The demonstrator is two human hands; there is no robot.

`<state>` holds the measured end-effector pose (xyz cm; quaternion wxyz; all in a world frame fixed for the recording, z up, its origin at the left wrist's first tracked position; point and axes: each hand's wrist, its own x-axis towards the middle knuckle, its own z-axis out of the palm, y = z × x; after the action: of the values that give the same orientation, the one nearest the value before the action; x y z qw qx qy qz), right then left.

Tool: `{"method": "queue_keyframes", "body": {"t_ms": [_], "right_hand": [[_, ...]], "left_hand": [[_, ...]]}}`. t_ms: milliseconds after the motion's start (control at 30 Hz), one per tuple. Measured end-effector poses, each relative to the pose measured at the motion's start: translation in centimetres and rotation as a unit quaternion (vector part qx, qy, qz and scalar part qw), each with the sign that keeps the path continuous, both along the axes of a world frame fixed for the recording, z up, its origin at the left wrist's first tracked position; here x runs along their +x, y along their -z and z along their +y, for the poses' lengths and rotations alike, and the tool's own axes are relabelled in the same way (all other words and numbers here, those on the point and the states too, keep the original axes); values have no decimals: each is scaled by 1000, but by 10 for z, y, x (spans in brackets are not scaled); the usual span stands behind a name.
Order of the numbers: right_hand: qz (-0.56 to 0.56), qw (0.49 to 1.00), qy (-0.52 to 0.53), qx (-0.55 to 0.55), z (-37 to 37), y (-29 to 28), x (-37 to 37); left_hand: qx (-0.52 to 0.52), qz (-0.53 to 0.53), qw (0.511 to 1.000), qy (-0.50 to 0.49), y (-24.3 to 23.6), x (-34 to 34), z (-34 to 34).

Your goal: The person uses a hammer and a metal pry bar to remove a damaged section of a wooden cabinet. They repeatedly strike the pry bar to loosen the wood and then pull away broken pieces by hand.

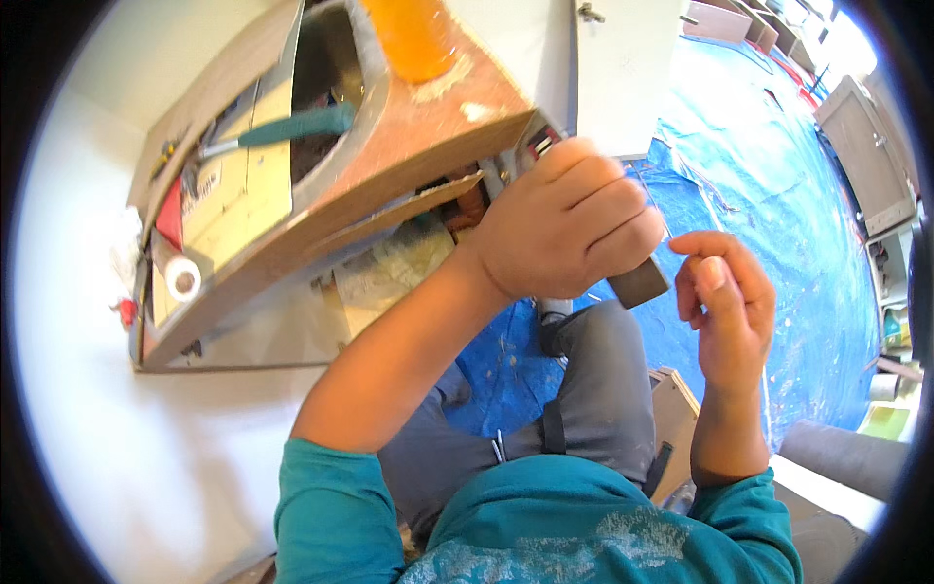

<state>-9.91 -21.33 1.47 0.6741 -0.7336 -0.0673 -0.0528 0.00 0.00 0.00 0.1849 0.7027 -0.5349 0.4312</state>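
My left hand (pixel 574 224) is closed in a fist just off the right corner of a wooden bench top (pixel 428 161). Out of the fist's lower right side sticks a flat, dark brown, square-ended piece (pixel 639 283); the rest of it is hidden by the fingers, so its kind cannot be made out. A small dark red and white part (pixel 543 142) shows just above the knuckles, and whether it belongs to the held piece is unclear. My right hand (pixel 728 307) is raised to the right, fingers bent and apart, with nothing visible in it.
On the bench top lie a teal-handled tool (pixel 297 127), an orange container (pixel 409 41) and a white roll (pixel 182 279). Blue plastic sheeting (pixel 778 214) covers the floor. A wooden box (pixel 673 419) stands beside my leg, and a cabinet door (pixel 866 156) at far right.
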Motion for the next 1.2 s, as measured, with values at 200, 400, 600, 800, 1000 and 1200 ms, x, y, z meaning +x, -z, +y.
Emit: {"method": "queue_keyframes", "body": {"t_ms": [200,400,600,800,1000,1200], "right_hand": [[95,995,6,-9,-13,77,-6],[175,967,-32,-182,-13,165,-31],[103,967,-10,-232,-14,210,-49],[92,970,3,-224,-12,215,-45],[96,971,6,-220,-14,218,-44],[109,970,-7,-217,-16,215,-42]], "left_hand": [[-4,3,1000,-11,-7,-1,-7],[5,20,1000,-2,-11,-2,-6],[32,44,998,-38,-11,-9,-3],[31,41,997,-52,-9,-10,-2],[30,34,997,-55,-9,-9,-4],[43,23,998,-48,-10,-8,-4]]}}
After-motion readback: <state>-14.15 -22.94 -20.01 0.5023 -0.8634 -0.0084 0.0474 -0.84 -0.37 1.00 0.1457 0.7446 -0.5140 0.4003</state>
